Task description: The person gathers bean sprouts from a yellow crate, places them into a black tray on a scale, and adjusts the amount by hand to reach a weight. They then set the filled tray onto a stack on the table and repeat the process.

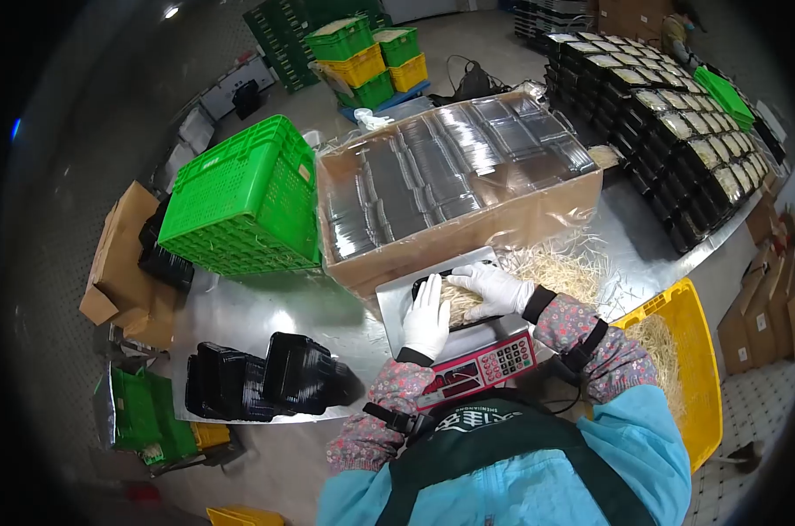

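Shiny metal table [240,316], concrete floor [476,39]. Black tray [420,286] of pale strands [461,302] sits on the scale [489,359]. Left hand [426,317] lies flat on the tray, fingers released. Right hand [494,287] is curved over the strands, grasp unclear. Behind the scale: cardboard box [468,232] of clear lids [450,158]. Left of the scale: green crate [240,202] and empty tray stacks [266,377]. Right of the scale: yellow crate [691,368] holding more strands.

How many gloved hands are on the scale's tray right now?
2. The left hand rests flat on the left side of the tray. The right hand lies across the sprouts in it, on the scale. No other hands show.
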The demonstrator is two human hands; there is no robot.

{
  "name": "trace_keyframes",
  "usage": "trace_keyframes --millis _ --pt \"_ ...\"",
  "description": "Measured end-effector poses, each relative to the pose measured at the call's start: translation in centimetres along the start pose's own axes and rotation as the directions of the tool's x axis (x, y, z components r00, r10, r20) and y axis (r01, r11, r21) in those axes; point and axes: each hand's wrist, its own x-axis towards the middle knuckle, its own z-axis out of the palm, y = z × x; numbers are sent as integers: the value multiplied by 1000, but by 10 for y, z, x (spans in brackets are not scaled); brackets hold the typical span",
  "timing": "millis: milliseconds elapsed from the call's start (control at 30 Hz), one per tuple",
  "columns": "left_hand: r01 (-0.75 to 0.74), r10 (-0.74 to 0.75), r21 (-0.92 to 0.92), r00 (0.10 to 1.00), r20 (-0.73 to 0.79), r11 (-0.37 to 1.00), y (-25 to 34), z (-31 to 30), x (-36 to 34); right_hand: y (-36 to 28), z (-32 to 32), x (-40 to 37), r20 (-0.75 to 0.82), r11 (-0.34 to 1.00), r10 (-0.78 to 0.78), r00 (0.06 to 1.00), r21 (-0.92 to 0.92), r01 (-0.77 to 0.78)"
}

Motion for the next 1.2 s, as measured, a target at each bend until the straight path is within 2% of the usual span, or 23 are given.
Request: trace_keyframes --millis 33,133,167,200,267,300,333,400,433,500,567,600,633,667,733,767,867,900,933,967,1033,1067,1200 --pt "-18 17 -27 999 -27 999 0 3 1 -3 1 0 26 999 13 1000 47 -14" --pt "-31 31 7 997 -65 1000 -1 13 2 -9 28 9 -19 999 -40 999 -16 40" --pt "-25 29 55 997 -76 998 0 14 1 -7 28 12 -92 994 -103 990 -46 99" --pt "-18 23 86 998 -65 996 0 15 -1 0 25 12 56 999 -47 997 7 47" --pt "-12 18 146 999 -38 989 4 10 2 10 18 10 28 982 -110 993 154 105" --pt "-2 8 137 999 -46 991 5 7 2 19 12 10 108 975 -104 989 207 80" --pt "19 -15 72 999 -48 997 7 3 2 13 -13 4 107 965 -65 992 261 35" --pt "37 -48 -117 995 -92 992 -2 -1 -1 26 -45 -8 -54 944 -71 996 319 85" --pt "42 -49 -86 995 -83 995 13 -30 0 28 -64 -20 -90 914 9 996 404 28" --pt "3 -40 -187 981 -190 982 0 -44 -6 53 -88 -39 -121 870 108 987 492 -35" --pt "58 -122 -256 963 -241 965 -9 -72 -11 70 -102 -59 -186 949 184 965 289 -125" --pt "153 -235 -313 941 -244 937 -16 -84 -11 73 -105 -66 -172 958 246 954 192 -213" --pt "149 -217 -251 939 -268 956 -21 -92 -13 75 -103 -69 -170 957 267 949 168 -239" --pt "60 -72 -50 958 -279 997 -24 -96 -10 74 -99 -70 -168 954 287 943 144 -264" --pt "105 -145 -204 970 -194 973 5 -86 3 58 -86 -60 -107 965 245 964 119 -233" --pt "56 -70 -102 988 -139 993 13 -69 14 48 -78 -51 -81 971 224 971 107 -215" --pt "-188 191 132 981 -16 973 42 -23 25 39 -56 -27 180 984 179 967 -27 -177" --pt "-207 197 216 978 68 954 41 -3 26 52 -41 -31 84 998 55 995 -24 -53" --pt "-233 196 294 969 150 927 42 8 30 51 -43 -31 107 996 92 990 -22 -90" --pt "-233 199 335 971 133 913 39 14 34 50 -45 -33 130 991 131 983 -24 -129" --pt "-175 132 279 977 165 944 32 16 40 37 -52 -34 110 984 175 978 -57 -170" --pt "-156 111 247 976 186 957 30 17 44 38 -41 -39 -9 988 121 993 -99 -122" --pt "-175 138 269 979 152 947 29 23 51 34 -25 -39 -40 975 193 980 -105 -197"
